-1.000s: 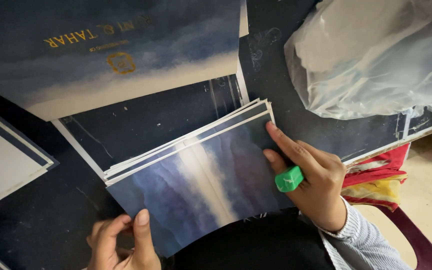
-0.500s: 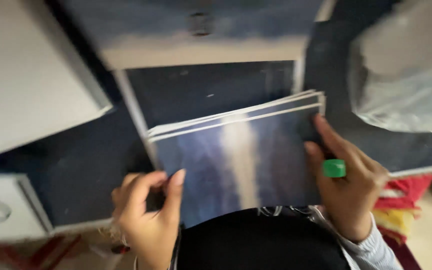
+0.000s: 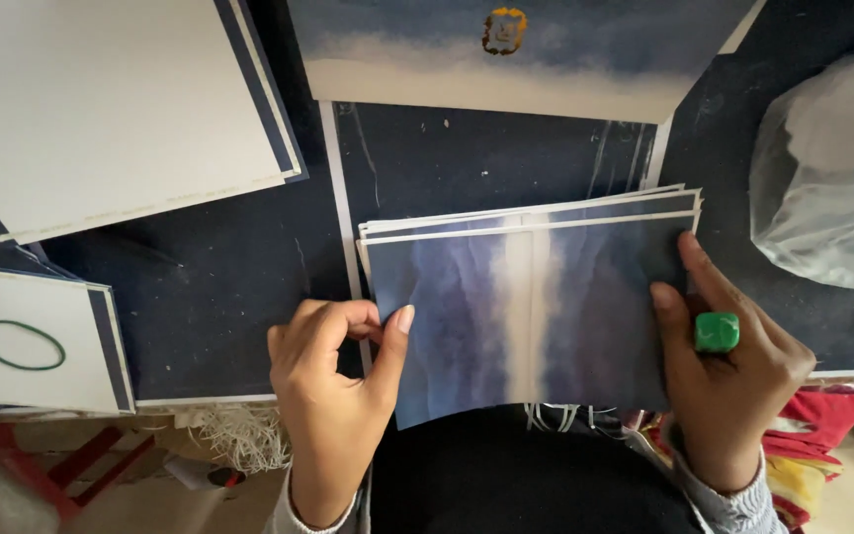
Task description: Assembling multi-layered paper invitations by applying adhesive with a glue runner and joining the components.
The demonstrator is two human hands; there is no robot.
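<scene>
Hands held a stack of blue printed cards (image 3: 526, 307) above a dark surface (image 3: 239, 267).

Left hand (image 3: 333, 396) pinched the stack's left edge with closed fingers; right hand (image 3: 728, 381), a green cap (image 3: 717, 332) tucked in its fingers, gripped the right edge. White boards (image 3: 111, 109) lay at left, a plastic bag (image 3: 832, 178) at right.

Soft daylight — sharp, edges stretched.

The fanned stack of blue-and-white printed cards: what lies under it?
Under the fanned stack of blue-and-white printed cards lies a dark navy sheet with a white border. The left hand and right hand grip its sides; its middle underside is covered.
</scene>
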